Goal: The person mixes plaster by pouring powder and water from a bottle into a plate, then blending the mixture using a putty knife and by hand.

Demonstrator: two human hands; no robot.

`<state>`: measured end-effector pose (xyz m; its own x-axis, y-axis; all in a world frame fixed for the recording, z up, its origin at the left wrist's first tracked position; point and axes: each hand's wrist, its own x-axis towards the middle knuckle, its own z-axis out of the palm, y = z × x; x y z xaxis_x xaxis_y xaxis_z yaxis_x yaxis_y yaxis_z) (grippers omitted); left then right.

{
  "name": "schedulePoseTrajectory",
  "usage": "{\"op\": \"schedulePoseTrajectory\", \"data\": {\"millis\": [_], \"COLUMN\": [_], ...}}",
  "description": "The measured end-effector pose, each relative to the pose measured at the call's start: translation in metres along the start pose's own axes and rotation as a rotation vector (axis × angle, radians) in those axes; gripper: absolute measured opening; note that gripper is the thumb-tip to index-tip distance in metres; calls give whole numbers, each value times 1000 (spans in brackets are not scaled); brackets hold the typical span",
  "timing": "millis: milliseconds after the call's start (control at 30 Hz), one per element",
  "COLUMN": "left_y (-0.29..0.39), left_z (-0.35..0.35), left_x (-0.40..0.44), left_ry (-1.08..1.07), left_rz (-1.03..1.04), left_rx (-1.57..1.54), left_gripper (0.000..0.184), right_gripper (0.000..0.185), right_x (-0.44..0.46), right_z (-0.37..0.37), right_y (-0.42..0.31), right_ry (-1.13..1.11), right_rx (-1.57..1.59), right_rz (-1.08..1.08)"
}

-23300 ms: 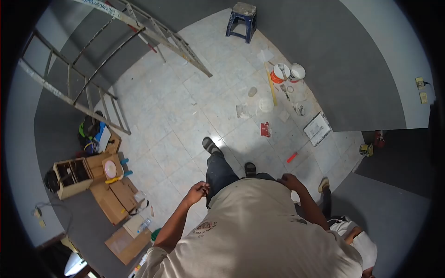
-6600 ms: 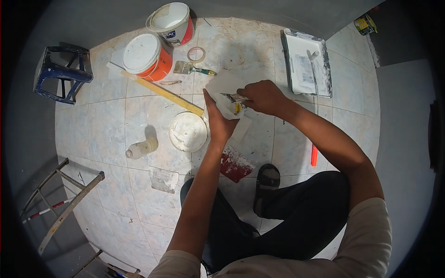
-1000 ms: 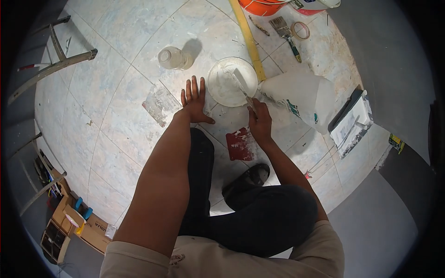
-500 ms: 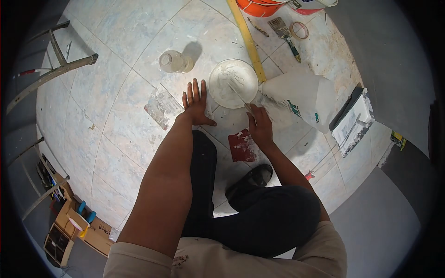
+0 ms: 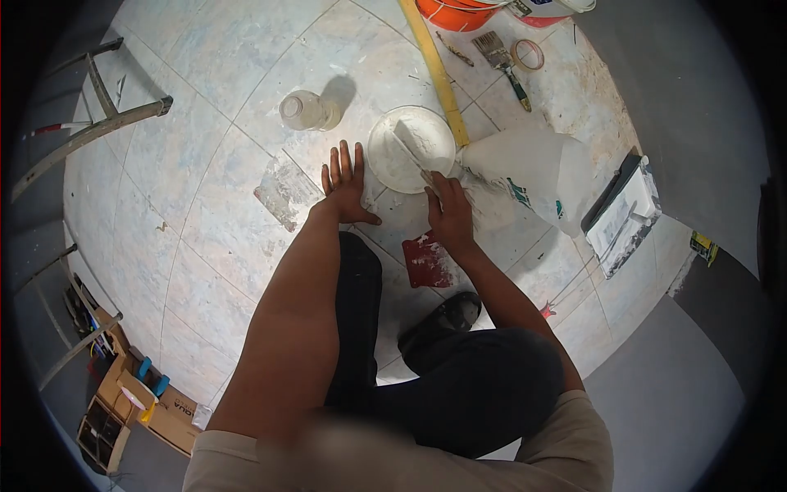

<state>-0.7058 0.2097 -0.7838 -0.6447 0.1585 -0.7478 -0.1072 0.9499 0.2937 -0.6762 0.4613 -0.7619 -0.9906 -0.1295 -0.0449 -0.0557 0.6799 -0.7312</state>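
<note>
My left hand (image 5: 348, 190) rests on the tiled floor with its fingers spread, just left of a round white bowl (image 5: 375, 168). White powder or paste (image 5: 395, 168) covers the bowl's inside. My right hand (image 5: 449, 211) is closed around the handle of what looks like a putty knife (image 5: 411, 148), its flat blade reaching into the white material from the lower right. Below the bowl, near my right wrist, lies a dark red scraper plate (image 5: 425, 261) smeared with white. A whitish smeared plate (image 5: 287, 189) lies left of my left hand.
A translucent jug (image 5: 533, 176) lies right of the bowl; a clear container (image 5: 305, 111) is at upper left. A yellow bar (image 5: 434, 61), brush (image 5: 502, 61), tape roll (image 5: 528, 54) and orange bucket (image 5: 455, 12) are farther off. A paint tray (image 5: 627, 221) sits right, ladder (image 5: 106, 123) left.
My right hand has shifted slightly left and turned the putty knife, so its flat blade now shows broadly over the white material, which looks smoother. My left hand stays almost still.
</note>
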Motion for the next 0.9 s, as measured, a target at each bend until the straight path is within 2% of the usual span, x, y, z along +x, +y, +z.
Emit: {"op": "schedulePoseTrajectory", "data": {"millis": [133, 200, 533, 733, 800, 867, 900], "left_y": [2, 4, 5, 1, 0, -3, -12], "left_z": [-2, 0, 1, 5, 11, 11, 19], "left_x": [-1, -3, -4, -3, -1, -10, -10], "left_ry": [-20, 73, 80, 101, 131, 107, 191], "left_rz": [-8, 17, 26, 38, 45, 22, 91], "left_rx": [2, 42, 44, 55, 44, 21, -53], "left_gripper": [179, 178, 177, 178, 179, 174, 168], "right_gripper": [34, 33, 34, 35, 33, 33, 33], "right_x": [-6, -11, -16, -15, -12, -14, -14], "right_z": [-2, -5, -7, -16, -21, -29, -30], "right_y": [5, 5, 11, 17, 18, 18, 18], "right_ry": [29, 80, 59, 32, 96, 88, 75], "right_rx": [16, 70, 67, 74, 155, 142, 114], "right_rz": [58, -3, 21, -13, -124, -120, -105]}}
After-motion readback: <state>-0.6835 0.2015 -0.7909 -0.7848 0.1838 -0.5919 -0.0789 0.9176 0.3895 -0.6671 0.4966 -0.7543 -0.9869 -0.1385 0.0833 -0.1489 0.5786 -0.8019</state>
